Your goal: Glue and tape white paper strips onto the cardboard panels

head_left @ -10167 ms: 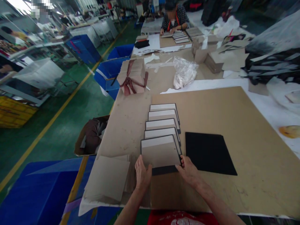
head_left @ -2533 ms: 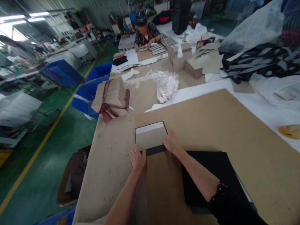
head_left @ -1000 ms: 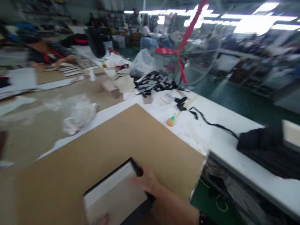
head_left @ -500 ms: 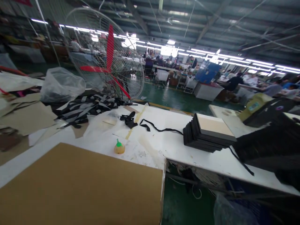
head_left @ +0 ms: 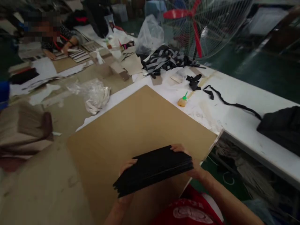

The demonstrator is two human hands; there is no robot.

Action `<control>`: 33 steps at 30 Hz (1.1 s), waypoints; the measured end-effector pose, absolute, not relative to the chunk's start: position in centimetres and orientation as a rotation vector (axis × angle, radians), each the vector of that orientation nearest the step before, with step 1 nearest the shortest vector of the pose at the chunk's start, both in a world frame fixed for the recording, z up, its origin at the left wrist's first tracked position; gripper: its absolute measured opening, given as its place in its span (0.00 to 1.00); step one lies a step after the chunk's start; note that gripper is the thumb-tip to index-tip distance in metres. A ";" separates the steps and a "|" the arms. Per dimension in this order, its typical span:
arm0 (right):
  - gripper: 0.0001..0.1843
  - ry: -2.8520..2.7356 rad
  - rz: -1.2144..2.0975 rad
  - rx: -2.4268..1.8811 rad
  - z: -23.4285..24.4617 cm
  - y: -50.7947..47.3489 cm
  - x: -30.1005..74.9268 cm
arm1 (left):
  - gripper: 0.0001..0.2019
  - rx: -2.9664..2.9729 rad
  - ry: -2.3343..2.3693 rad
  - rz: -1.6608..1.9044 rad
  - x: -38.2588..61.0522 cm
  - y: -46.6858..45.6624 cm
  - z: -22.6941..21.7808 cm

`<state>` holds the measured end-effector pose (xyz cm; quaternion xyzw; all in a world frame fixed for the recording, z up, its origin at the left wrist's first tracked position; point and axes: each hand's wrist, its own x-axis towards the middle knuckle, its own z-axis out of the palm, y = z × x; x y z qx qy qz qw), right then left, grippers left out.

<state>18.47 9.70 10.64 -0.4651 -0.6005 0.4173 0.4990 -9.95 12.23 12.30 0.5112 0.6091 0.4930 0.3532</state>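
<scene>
Between my two hands is a stack of black flat panels (head_left: 156, 170), tilted above a large brown board (head_left: 140, 122). My left hand (head_left: 127, 164) grips its left end, fingers over the top edge. At the other end my right hand (head_left: 181, 150) is closed round the far corner, its wrist showing beside the stack. Much of each palm is hidden by the panels. Beyond the board's right edge stands a small glue bottle (head_left: 182, 101) with a green nozzle. A black strap (head_left: 231, 103) runs along the white table to another dark stack (head_left: 283, 125).
A large fan (head_left: 197, 28) with red blades stands behind a heap of black and grey strips (head_left: 164, 61). Clear plastic bags (head_left: 97, 95) and card scraps lie leftward. Another person's hands (head_left: 67, 47) work at the far left. An open gap borders the table at right.
My view has swung left and down. Both hands, out of view before, now show with the black stack held over the brown board.
</scene>
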 end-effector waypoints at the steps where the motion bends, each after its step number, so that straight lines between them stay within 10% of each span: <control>1: 0.25 -1.456 0.983 -1.122 10.9 9.2 19.2 | 0.20 1.384 1.465 1.363 -10.6 11.8 12.3; 10: 0.22 -1.356 0.931 -1.437 14.2 5.1 22.5 | 0.21 1.395 1.283 1.204 -8.0 11.4 11.0; 18: 0.32 -1.003 1.309 -1.698 7.4 9.3 23.5 | 0.29 1.085 1.497 0.607 -3.3 11.3 8.2; 33: 0.34 -1.458 0.850 -2.095 3.0 11.6 23.3 | 0.47 1.521 2.059 0.288 0.2 11.1 6.1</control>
